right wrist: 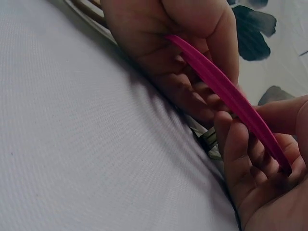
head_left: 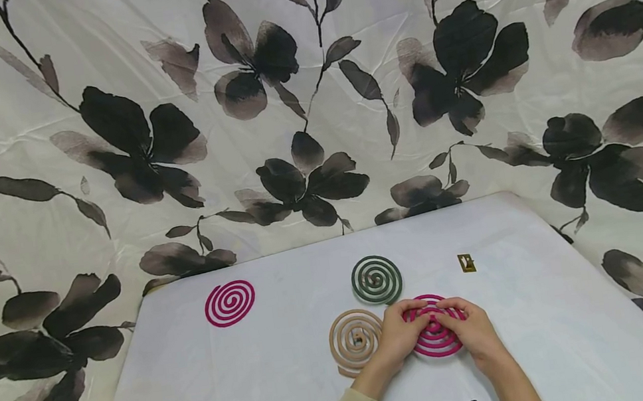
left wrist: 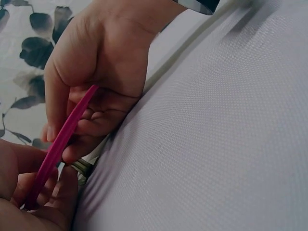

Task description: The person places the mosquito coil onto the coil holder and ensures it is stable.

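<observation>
A pink mosquito coil (head_left: 438,345) is held between both hands, raised a little off the white table. My left hand (head_left: 399,330) pinches its left side, thumb on top and fingers curled beneath. On the opposite side my right hand (head_left: 474,327) grips it the same way. Both wrist views show the pink coil (left wrist: 60,139) edge-on, with fingers below it. Whether anything sits under its centre is hidden. Beside the left hand lies a tan mosquito coil (head_left: 338,335), with a small metal piece at its middle. Just beyond the hands is a green mosquito coil (head_left: 376,279).
Another pink mosquito coil (head_left: 230,303) lies at the table's far left. A small gold-coloured metal piece (head_left: 467,263), probably a coil stand, lies right of the green coil. Behind the white table (head_left: 212,388) hangs a flower-patterned cloth (head_left: 307,182).
</observation>
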The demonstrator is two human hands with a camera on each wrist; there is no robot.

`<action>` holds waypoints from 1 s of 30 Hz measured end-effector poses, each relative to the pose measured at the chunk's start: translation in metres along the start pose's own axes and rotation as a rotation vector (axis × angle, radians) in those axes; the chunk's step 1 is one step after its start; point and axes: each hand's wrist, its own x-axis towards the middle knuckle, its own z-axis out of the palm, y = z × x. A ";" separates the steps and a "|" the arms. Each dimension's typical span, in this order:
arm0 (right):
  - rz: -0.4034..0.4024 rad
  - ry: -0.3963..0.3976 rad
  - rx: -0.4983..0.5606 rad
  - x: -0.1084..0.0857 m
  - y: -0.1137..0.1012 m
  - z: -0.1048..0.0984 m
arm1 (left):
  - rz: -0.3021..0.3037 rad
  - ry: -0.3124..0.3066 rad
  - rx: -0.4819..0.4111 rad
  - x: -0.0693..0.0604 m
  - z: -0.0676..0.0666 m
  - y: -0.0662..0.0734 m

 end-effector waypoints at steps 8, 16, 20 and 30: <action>0.005 -0.028 -0.007 0.001 -0.001 -0.002 | -0.009 -0.002 0.004 0.001 0.000 -0.001; -0.005 -0.042 0.003 0.003 0.002 -0.003 | -0.012 0.003 -0.019 0.001 0.000 -0.001; -0.009 -0.043 0.007 0.002 0.002 -0.002 | -0.027 0.004 -0.038 0.001 -0.001 0.000; -0.019 -0.031 -0.011 0.000 0.001 -0.001 | -0.030 0.011 -0.037 -0.001 0.000 -0.001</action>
